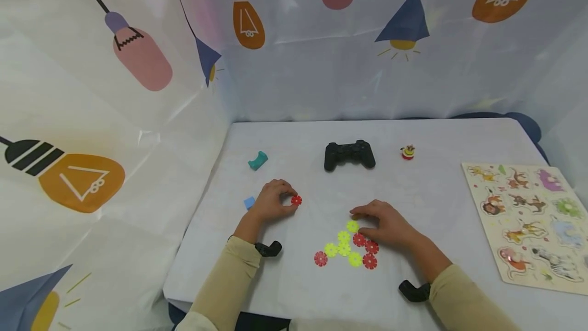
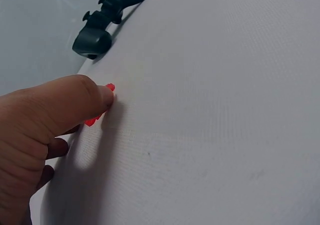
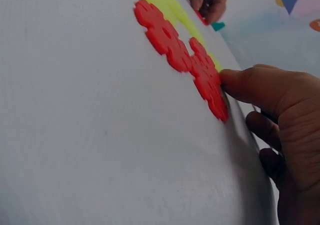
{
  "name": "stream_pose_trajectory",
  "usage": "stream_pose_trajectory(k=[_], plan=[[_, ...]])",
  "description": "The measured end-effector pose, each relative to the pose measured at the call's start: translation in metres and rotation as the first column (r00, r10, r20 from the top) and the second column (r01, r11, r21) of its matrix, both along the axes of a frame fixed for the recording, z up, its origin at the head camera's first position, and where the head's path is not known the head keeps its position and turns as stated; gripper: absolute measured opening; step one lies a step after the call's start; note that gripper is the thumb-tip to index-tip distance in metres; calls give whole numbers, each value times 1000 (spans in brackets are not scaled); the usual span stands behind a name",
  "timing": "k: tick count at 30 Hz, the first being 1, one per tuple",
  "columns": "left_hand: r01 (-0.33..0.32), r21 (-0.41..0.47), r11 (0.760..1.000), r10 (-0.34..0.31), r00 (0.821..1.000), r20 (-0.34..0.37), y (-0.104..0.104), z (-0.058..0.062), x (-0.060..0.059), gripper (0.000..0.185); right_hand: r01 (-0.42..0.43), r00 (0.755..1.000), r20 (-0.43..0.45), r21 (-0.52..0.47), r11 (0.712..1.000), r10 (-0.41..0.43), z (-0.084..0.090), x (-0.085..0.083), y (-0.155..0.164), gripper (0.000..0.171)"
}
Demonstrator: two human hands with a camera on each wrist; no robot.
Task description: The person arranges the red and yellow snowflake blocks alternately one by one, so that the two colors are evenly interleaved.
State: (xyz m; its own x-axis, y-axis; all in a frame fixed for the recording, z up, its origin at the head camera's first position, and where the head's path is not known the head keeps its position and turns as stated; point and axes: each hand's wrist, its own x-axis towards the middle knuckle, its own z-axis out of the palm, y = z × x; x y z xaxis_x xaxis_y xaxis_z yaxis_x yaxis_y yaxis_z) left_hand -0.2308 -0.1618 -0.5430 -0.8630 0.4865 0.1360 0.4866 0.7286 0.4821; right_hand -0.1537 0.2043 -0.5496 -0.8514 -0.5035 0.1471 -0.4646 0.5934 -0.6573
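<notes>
At the far left of the white table a small blue block is seen, with a teal curved piece lying farther back. Just beside the blue block, the left hand is curled, and a single red disc is pinched between its thumb and fingertips against the tabletop. Behind, near the table's middle, a black game controller is laid. In front of it, a cluster of red and yellow discs is spread flat, the pieces touching one another. The right hand is rested on the cluster's right side, fingers loosely extended, the thumb pressed against a red piece. A small toy figure stands farther back, and an animal puzzle board is placed at the far right.
</notes>
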Motion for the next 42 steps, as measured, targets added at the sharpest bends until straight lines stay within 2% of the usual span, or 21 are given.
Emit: stream_pose_trajectory(k=[5,8,11,14,17,20,23,29,33,36,39,42], plan=[[-6,5,1000,6,1000,13,-1,2,1,27,-41,999,-20,17,999,41,-1,-4,-10,50],[-1,-1,1000,1,1000,3,-2,2,1,27,-25,1000,7,12,1000,25,3,-10,-20,50],[2,0,1000,-2,1000,-19,-4,2,-1,25,32,999,38,6,999,-32,8,-26,-37,51],[-1,8,1000,2,1000,-21,-4,1,-4,24,87,994,74,-6,996,-86,10,-49,-58,50],[0,5,1000,0,1000,-4,-2,-2,-6,24,94,990,104,-29,995,-90,8,-68,-80,48],[5,-1,1000,-5,1000,13,1,-5,-7,25,83,991,110,-29,996,-79,4,-79,-97,47],[8,1,1000,-8,1000,5,5,-8,-8,25,58,997,55,17,998,-59,0,-84,-111,45],[-4,20,1000,4,1000,-11,9,-8,-10,25,59,997,-53,43,997,-57,1,-83,-123,44],[-9,4,1000,9,1000,-19,7,-4,-12,26,53,998,-42,59,997,-51,3,-85,-123,45],[-16,17,1000,16,1000,-25,6,-1,-11,26,33,998,-49,56,998,-30,8,-81,-121,47],[-16,25,1000,17,1000,-12,5,-1,-10,27,-36,995,-88,46,998,40,12,-63,-112,46],[-20,22,1000,20,1000,11,4,-4,-7,29,-147,983,-104,39,988,150,14,-33,-100,44]])
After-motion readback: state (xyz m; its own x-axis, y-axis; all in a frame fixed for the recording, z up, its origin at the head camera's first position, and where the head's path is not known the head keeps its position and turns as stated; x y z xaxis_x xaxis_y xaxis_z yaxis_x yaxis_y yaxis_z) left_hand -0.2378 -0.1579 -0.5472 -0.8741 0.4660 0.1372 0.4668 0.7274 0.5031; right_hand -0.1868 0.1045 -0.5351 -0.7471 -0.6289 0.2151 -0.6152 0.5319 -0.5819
